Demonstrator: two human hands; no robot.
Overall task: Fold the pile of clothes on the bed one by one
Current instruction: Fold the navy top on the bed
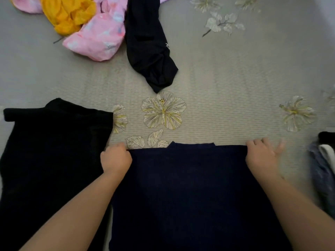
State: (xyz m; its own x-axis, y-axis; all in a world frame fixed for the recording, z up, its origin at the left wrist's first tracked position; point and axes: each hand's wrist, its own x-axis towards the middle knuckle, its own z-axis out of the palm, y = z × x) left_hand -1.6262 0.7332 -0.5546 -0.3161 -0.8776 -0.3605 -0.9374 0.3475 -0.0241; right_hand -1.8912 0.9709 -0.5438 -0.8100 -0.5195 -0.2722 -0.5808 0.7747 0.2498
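Observation:
A dark navy garment (186,187) lies flat on the bed in front of me, its far edge straight. My left hand (115,158) grips the far left corner of that edge with curled fingers. My right hand (261,156) holds the far right corner, thumb side on the cloth and fingers spread and blurred beyond it. The unfolded pile lies at the far left: a pink patterned garment (96,38), a yellow one (67,15) and a black one (150,49) trailing toward the middle.
A black garment (52,156) lies spread flat at my left, close to the navy one. Grey, white and black clothes (324,160) sit at the right edge. The bed sheet (226,87) is grey with printed flowers.

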